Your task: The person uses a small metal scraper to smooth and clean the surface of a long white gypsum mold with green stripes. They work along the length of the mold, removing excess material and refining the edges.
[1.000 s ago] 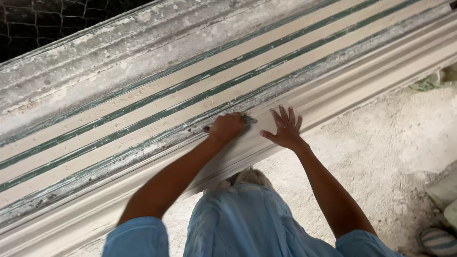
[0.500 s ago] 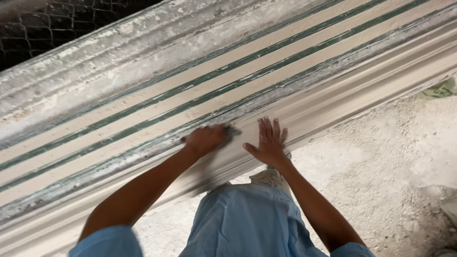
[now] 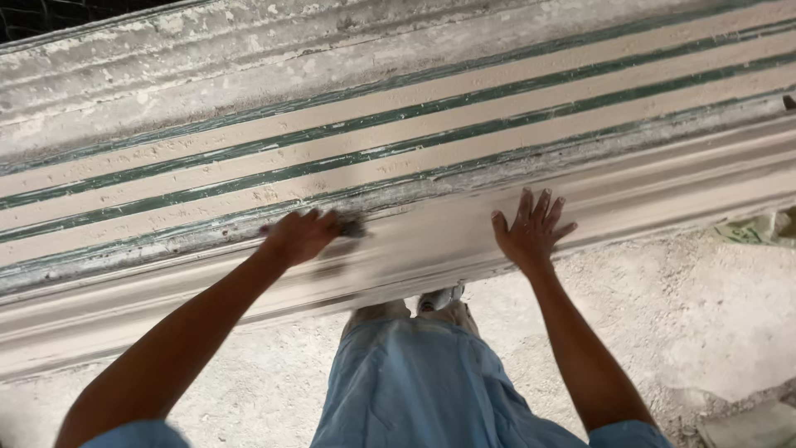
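**Hands at the edge of the long mould**

A small dark tool, blurred and mostly hidden, pokes out from the left hand. Its kind cannot be told. It lies against the near edge of the long bench, right where the striped top meets the pale, stepped front face. The left hand's grip is closed tight around it, knuckles up.

The right hand lies a little way off to the side, flat on that same pale front face. Its grip is wide and holds nothing, the fingers spread and pointing up toward the stripes.

The top of the bench runs across the whole view in long bands, cream plaster strips alternating with narrow green ridges whose paint is chipped and scraped. Beyond them is a rough, grey, crusted ledge, and a bit of wire mesh shows in the far corner.

Below the hands, the person's light blue trousers and a dusty shoe stand close against the bench on a gritty, whitish floor. A crumpled greenish sack lies on the floor near the right edge.
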